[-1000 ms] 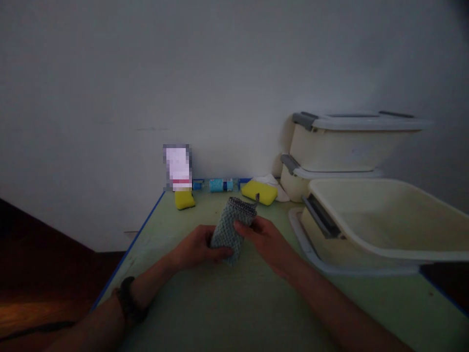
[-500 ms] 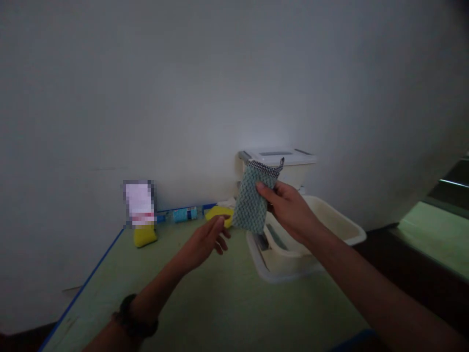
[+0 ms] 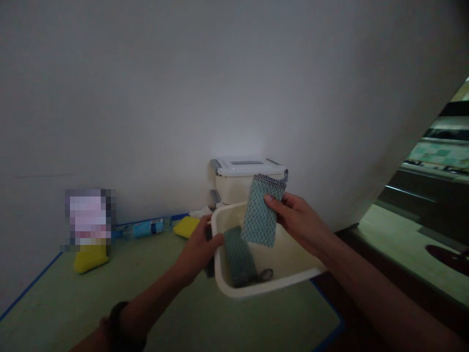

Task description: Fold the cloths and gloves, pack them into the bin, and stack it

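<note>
A: Setting?
B: Plain wall [image 3: 157, 107], dim light, green table [image 3: 157, 283] with blue edging. Open cream bin [image 3: 256, 292] by the table's right edge, lidded box [image 3: 236, 188] behind it.
A: Hands?
B: Right hand [image 3: 298, 217] pinches a green mesh scrub pad [image 3: 261, 212] by its right long side, thumb on the front face. Left hand [image 3: 200, 249] grips the bin's left rim, thumb over the top; clamping force, can't tell.
A: Pad vs bin?
B: Pad hangs at the bin's mouth, up and right of the left hand. Long axis near upright, top leaning slightly right, loop at the top right corner. Right hand nearer. Height over the bin floor unclear.
A: Bin contents?
B: Second scrub pad [image 3: 240, 259] along the left wall, loop pointing right.
A: Table's back edge?
B: Bottle [image 3: 148, 228] on its side, one yellow sponge [image 3: 186, 226] near the bin, another [image 3: 91, 259] at the back left corner.
</note>
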